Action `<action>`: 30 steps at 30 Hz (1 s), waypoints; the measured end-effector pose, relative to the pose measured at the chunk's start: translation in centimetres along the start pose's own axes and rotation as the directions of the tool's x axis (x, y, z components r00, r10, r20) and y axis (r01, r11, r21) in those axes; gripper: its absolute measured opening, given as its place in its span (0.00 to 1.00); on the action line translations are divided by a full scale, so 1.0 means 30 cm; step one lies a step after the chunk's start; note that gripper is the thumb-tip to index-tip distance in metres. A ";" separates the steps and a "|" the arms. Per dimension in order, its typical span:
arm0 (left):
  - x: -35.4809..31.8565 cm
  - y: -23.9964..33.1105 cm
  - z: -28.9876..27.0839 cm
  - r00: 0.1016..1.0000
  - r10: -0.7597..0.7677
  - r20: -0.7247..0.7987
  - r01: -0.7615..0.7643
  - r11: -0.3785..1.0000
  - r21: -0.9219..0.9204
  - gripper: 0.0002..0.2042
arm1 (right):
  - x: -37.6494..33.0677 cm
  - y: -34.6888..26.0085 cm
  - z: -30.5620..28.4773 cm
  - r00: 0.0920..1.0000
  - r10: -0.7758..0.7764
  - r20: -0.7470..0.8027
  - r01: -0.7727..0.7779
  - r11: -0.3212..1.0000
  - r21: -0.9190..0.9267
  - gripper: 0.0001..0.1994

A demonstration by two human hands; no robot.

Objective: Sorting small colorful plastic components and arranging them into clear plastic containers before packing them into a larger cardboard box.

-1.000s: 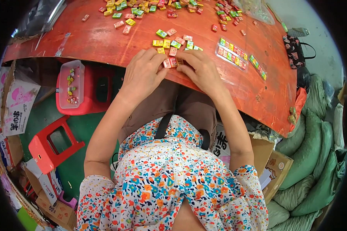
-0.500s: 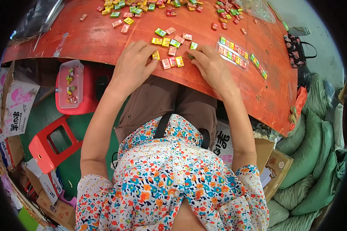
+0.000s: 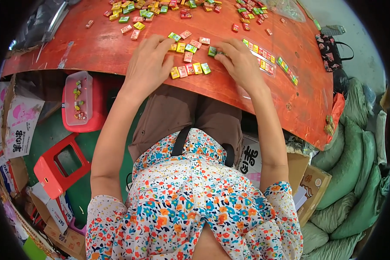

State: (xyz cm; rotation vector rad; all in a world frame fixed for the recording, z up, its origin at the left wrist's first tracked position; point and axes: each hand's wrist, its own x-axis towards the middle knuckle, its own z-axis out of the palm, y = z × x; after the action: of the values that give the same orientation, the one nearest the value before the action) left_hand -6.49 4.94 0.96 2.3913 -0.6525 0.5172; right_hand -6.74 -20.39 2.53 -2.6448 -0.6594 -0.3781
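Note:
A short row of small candy-sized boxes (image 3: 190, 69), yellow, pink, red and green, lies side by side near the table's front edge. Just left of it is my left hand (image 3: 146, 67), thumb and fingers apart, its fingertips close to a yellow box (image 3: 173, 47). My right hand (image 3: 242, 67) is to the right of the row, with thumb and forefinger closing on a small green box (image 3: 212, 51); its fingers partly hide the grip. Between the hands, behind the row, several loose boxes (image 3: 191, 48) lie in a cluster.
A clear plastic tray (image 3: 271, 69) of lined-up boxes sits right of my right hand, beside another row of boxes (image 3: 287, 70). Piles of loose boxes (image 3: 151, 9) cover the far side of the red table (image 3: 290, 112). At left, a plastic container (image 3: 79, 110) rests on a red stool.
The row has gained a yellow box at its left end and a green one at its right. My left hand has let go of the yellow box; my right hand has moved up to another green box.

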 end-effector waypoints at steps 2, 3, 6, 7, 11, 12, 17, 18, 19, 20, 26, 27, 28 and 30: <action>0.024 -0.029 0.034 0.999 0.028 0.022 -0.029 0.998 0.051 0.12 | 0.021 0.023 0.026 0.999 -0.037 0.019 0.038 0.998 -0.050 0.12; 0.027 -0.040 0.045 0.998 0.052 0.047 -0.057 0.993 0.101 0.11 | 0.024 0.031 0.033 0.996 -0.074 0.041 0.078 0.992 -0.098 0.11; 0.026 -0.048 0.044 0.995 0.044 0.088 -0.051 0.996 0.078 0.10 | 0.017 0.024 0.029 0.993 -0.111 0.040 0.115 0.988 -0.108 0.11; 0.021 -0.045 0.037 0.995 0.045 0.091 -0.052 0.996 0.076 0.10 | 0.011 0.025 0.030 0.993 -0.108 0.041 0.111 0.988 -0.107 0.11; -0.042 -0.002 -0.043 0.992 -0.108 0.070 0.109 0.994 -0.024 0.10 | -0.018 0.027 0.025 0.991 -0.128 0.029 0.130 0.989 -0.078 0.12; -0.057 0.012 -0.058 0.978 -0.185 0.097 0.193 0.978 -0.077 0.10 | -0.028 0.031 0.021 0.990 -0.141 0.029 0.142 0.987 -0.068 0.12; -0.102 0.033 -0.076 0.980 -0.162 0.117 0.173 0.981 -0.087 0.13 | -0.026 0.044 0.025 0.990 -0.134 0.041 0.138 0.984 -0.115 0.13; -0.103 0.035 -0.076 0.983 -0.141 0.122 0.147 0.988 -0.045 0.14 | -0.021 0.045 0.028 0.992 -0.122 0.043 0.128 0.979 -0.157 0.13; -0.105 0.036 -0.076 0.983 -0.143 0.118 0.149 0.988 -0.042 0.14 | -0.015 0.039 0.028 0.991 -0.128 0.042 0.133 0.979 -0.155 0.13; -0.106 0.038 -0.074 0.986 -0.105 0.127 0.106 0.994 -0.005 0.14 | -0.010 0.029 0.024 0.996 -0.090 0.025 0.093 0.982 -0.167 0.13; -0.112 0.041 -0.063 0.989 -0.057 0.133 0.049 0.997 0.064 0.16 | 0.063 -0.032 0.050 0.984 -0.178 -0.009 0.177 0.982 -0.061 0.14; -0.113 0.041 -0.062 0.988 -0.074 0.136 0.066 0.996 0.067 0.16 | 0.084 -0.030 0.056 0.975 -0.220 0.012 0.220 0.972 -0.077 0.14; -0.110 0.042 -0.061 0.988 -0.074 0.136 0.065 0.996 0.067 0.16 | 0.100 -0.022 0.060 0.976 -0.219 0.012 0.220 0.973 -0.077 0.14; -0.105 0.042 -0.056 0.988 -0.049 0.147 0.041 0.998 0.057 0.18 | 0.131 -0.001 0.069 0.946 -0.324 0.024 0.323 0.931 -0.169 0.16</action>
State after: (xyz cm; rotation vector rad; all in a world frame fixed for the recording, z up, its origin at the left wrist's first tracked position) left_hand -10.07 6.16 1.20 2.5071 -0.6538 0.3445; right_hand -3.07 -17.94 2.05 -2.6916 -1.1145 -0.5546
